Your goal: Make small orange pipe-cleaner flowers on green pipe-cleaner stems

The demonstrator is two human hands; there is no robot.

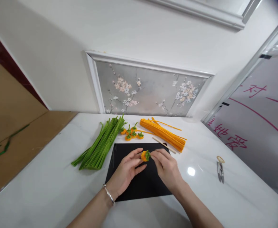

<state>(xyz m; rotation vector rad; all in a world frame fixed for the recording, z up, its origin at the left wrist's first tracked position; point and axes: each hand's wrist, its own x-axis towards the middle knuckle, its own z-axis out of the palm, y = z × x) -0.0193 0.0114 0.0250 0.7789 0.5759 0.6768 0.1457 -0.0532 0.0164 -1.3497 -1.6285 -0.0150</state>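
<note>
At the far left of the frame, a brown board [9, 126] leans or lies beside the white table [46, 177], with dark green strips [4, 150] on it. Right of it, left of centre, a thick bundle of green fuzzy stems [99, 144] lies slantwise on the table, its lower ends toward the lower left.

The left hand [126, 171], a silver bracelet [108, 193] on its wrist, comes up from the bottom of the frame. Its fingers are partly curled around the orange side of a small orange piece with a green top [145, 155], holding it near the centre of the frame, over a black mat [143, 185]. Just above the mat, a cluster of similar small orange pieces with green tops [133, 134] sits on the table, close to the upper end of the green bundle.

Behind the table, a framed floral panel [148, 91] with pale blossoms is set in the white wall [65, 41].

The right hand [166, 166] reaches in from the lower right, its thumb and fingertips pinched together at the green top of the held piece. Above this hand, a pale thin stick [164, 145] lies slantwise, partly over the mat's upper right corner, beside a bundle of orange fuzzy stems [163, 134]. Well apart, toward the right, small metal snips [220, 171] lie near a yellowish ring [220, 159]. A whiteboard [259, 126] with red writing fills the right edge.
</note>
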